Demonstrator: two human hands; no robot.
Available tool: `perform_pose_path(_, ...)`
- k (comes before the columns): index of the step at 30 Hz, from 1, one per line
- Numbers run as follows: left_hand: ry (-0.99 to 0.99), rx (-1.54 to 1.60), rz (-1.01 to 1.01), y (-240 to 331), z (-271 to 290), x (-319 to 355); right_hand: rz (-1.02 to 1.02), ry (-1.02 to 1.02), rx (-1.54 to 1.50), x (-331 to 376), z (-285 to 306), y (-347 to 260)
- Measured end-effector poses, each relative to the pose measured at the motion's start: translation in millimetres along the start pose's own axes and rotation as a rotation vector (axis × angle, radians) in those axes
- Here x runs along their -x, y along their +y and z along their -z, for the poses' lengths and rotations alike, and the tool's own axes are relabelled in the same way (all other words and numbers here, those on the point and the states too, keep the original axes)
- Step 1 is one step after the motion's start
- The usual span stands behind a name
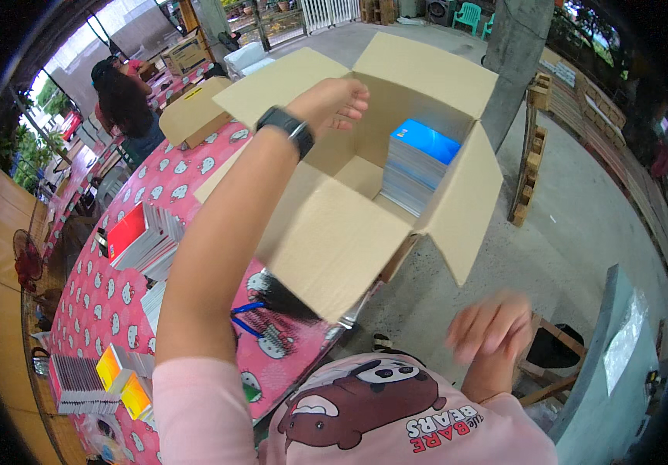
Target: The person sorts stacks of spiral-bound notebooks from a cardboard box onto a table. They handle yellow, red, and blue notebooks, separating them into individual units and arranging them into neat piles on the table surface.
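Observation:
An open cardboard box (326, 240) stands at the table's right edge with its flaps spread outward. Inside, against its right side, rises a stack of blue-covered booklets (419, 159). My left hand (338, 105), a black watch on its wrist, hangs over the box's far left part. Its fingers are loosely bent and apart, with nothing visible in them. My right hand (492, 325) is away from the box, in front of my body at the right. Motion smears its bent fingers, and nothing shows clearly in them.
Red-covered booklets (136, 236), yellow-covered booklets (121, 380) and a purple-edged stack (82, 384) rest on the pink tablecloth (101, 310). Blue handles (247, 319) lie near the box. A concrete pillar (523, 54) rises behind. A grey-green panel (597, 372) stands right. Another person (125, 105) is far left.

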State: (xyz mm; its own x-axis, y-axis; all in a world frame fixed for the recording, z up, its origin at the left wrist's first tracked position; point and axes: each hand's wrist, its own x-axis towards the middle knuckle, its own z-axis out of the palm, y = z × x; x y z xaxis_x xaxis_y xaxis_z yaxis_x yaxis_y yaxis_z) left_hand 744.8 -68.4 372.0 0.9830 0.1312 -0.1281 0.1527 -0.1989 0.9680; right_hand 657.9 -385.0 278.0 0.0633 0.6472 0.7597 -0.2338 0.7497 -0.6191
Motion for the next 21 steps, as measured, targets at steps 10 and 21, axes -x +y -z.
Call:
perform_pose_path(10,-0.312,0.026,0.389,-81,-50,-167,0.079,0.755,0.314,47,85,-20)
perform_pose_path(21,-0.208,-0.013,0.344,-111,-80,-159,0.0,0.837,0.119,63,126,-7)
